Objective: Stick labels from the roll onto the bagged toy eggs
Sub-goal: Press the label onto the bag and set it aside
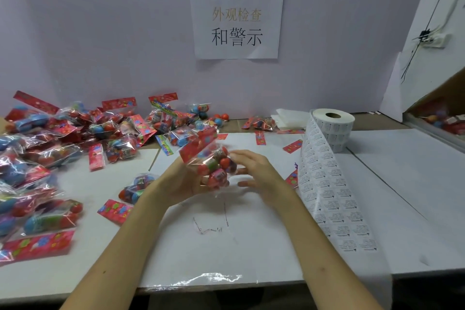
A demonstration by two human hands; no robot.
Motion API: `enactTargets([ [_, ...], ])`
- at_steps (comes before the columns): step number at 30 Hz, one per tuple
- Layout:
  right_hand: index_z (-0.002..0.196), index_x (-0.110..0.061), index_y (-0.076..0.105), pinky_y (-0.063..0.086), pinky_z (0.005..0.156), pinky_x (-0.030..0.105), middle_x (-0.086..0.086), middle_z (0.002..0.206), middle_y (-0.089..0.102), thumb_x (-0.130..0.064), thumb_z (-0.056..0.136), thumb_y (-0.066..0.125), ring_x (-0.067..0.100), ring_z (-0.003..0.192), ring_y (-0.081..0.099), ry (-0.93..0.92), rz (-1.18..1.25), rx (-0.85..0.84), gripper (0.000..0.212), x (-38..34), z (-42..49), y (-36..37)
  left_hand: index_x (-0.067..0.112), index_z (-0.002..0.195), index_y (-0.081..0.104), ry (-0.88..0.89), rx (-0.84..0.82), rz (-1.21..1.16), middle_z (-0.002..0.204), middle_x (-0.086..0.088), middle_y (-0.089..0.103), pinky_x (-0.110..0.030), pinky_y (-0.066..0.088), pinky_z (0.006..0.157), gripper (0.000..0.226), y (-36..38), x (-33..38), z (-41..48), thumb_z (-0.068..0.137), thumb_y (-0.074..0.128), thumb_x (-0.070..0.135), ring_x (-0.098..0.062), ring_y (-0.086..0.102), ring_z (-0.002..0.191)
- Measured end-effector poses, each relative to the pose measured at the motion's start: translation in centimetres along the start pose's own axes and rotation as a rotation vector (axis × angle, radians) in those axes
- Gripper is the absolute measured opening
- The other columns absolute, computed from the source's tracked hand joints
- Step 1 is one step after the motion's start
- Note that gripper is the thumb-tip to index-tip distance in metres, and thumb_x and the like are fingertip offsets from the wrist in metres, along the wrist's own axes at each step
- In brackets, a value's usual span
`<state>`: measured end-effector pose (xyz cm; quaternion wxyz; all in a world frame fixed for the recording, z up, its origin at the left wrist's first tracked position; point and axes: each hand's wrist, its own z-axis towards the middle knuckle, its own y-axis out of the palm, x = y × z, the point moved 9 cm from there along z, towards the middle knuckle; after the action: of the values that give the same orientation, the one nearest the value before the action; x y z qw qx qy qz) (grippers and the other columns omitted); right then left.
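My left hand (181, 182) holds a clear bag of toy eggs (214, 166) with a red card header, lifted above the middle of the table. My right hand (254, 173) is at the bag's right side, its straight fingertips touching the plastic. The label roll (333, 128) stands at the back right. Its printed strip of labels (327, 191) runs down the table toward the front edge, just right of my right forearm. Whether a label is on my fingertip cannot be made out.
A big pile of bagged eggs (50, 158) covers the left side of the white table (251, 246). One more bag (137, 187) lies by my left wrist. Loose red header cards (260, 137) and loose eggs (221, 117) lie toward the back. A paper sign (236, 22) hangs on the wall.
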<state>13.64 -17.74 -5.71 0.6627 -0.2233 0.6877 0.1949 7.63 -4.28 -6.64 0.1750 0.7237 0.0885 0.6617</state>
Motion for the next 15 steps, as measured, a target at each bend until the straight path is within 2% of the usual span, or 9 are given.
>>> enactTargets([
  [2, 0.111, -0.018, 0.073, 0.052, 0.068, 0.027, -0.002, 0.096, 0.072, -0.034, 0.096, 0.067, 0.013, 0.085, 0.065, -0.022, -0.045, 0.012, 0.023, 0.0, 0.0, 0.1, 0.011, 0.137, 0.058, -0.015, -0.010, -0.015, 0.116, -0.015, 0.072, -0.036, 0.064, 0.074, 0.055, 0.5, 0.0, -0.1, 0.102, 0.049, 0.053, -0.028, 0.075, 0.084],
  [4, 0.104, -0.015, 0.072, 0.052, 0.067, 0.027, -0.002, 0.094, 0.073, -0.030, 0.097, 0.068, 0.013, 0.083, 0.067, -0.041, -0.018, 0.069, 0.017, -0.1, 0.0, -0.7, 0.011, 0.139, 0.055, -0.065, 0.076, -0.056, 0.123, -0.020, 0.071, -0.035, 0.065, 0.070, 0.079, 0.0, -0.3, 0.0, 0.095, 0.035, 0.073, -0.032, 0.076, 0.089],
  [5, 0.100, -0.016, 0.071, 0.052, 0.068, 0.028, -0.002, 0.093, 0.074, -0.028, 0.097, 0.067, 0.014, 0.082, 0.068, -0.045, 0.002, 0.101, 0.013, -0.1, 0.0, -1.1, 0.012, 0.140, 0.055, -0.080, 0.120, -0.065, 0.127, -0.022, 0.070, -0.035, 0.066, 0.073, 0.089, -0.5, -0.3, 0.1, 0.091, 0.029, 0.081, -0.035, 0.076, 0.095],
  [7, 0.095, -0.016, 0.068, 0.052, 0.070, 0.030, -0.003, 0.089, 0.075, -0.025, 0.098, 0.066, 0.015, 0.079, 0.069, -0.039, 0.025, 0.144, 0.010, -0.1, 0.1, -1.8, 0.016, 0.139, 0.055, -0.080, 0.157, -0.014, 0.130, -0.021, 0.069, -0.039, 0.064, 0.080, 0.092, -1.1, -0.1, 0.1, 0.087, 0.024, 0.086, -0.039, 0.073, 0.107],
  [9, 0.092, -0.016, 0.066, 0.051, 0.068, 0.030, -0.006, 0.081, 0.075, -0.024, 0.097, 0.066, 0.015, 0.075, 0.068, -0.029, 0.026, 0.152, 0.009, -0.1, 0.1, -1.9, 0.020, 0.136, 0.056, -0.059, 0.157, 0.141, 0.129, -0.018, 0.071, -0.043, 0.062, 0.086, 0.081, -1.1, 0.0, 0.2, 0.087, 0.033, 0.080, -0.040, 0.071, 0.112],
  [11, 0.094, -0.017, 0.066, 0.049, 0.065, 0.029, -0.005, 0.078, 0.075, -0.025, 0.096, 0.067, 0.015, 0.073, 0.067, -0.015, 0.012, 0.146, 0.009, 0.0, 0.0, -1.6, 0.019, 0.130, 0.061, 0.000, 0.226, 0.328, 0.122, -0.017, 0.074, -0.038, 0.063, 0.082, 0.064, -1.3, 0.3, 0.4, 0.087, 0.054, 0.065, -0.035, 0.075, 0.104],
  [13, 0.103, -0.018, 0.066, 0.049, 0.064, 0.029, 0.000, 0.087, 0.075, -0.030, 0.095, 0.069, 0.016, 0.077, 0.067, -0.007, -0.012, 0.141, 0.015, 0.1, -0.1, -1.3, 0.013, 0.117, 0.068, 0.074, 0.324, 0.391, 0.115, -0.021, 0.074, -0.034, 0.063, 0.075, 0.044, -1.9, 0.8, 0.5, 0.089, 0.069, 0.046, -0.031, 0.077, 0.095],
  [15, 0.111, -0.018, 0.066, 0.050, 0.066, 0.030, 0.006, 0.099, 0.075, -0.037, 0.097, 0.066, 0.018, 0.083, 0.067, -0.009, -0.028, 0.133, 0.024, 0.0, -0.1, -1.0, 0.008, 0.114, 0.070, 0.110, 0.375, 0.372, 0.111, -0.022, 0.074, -0.035, 0.062, 0.075, 0.032, -2.3, 0.9, 0.4, 0.093, 0.072, 0.032, -0.033, 0.076, 0.094],
])
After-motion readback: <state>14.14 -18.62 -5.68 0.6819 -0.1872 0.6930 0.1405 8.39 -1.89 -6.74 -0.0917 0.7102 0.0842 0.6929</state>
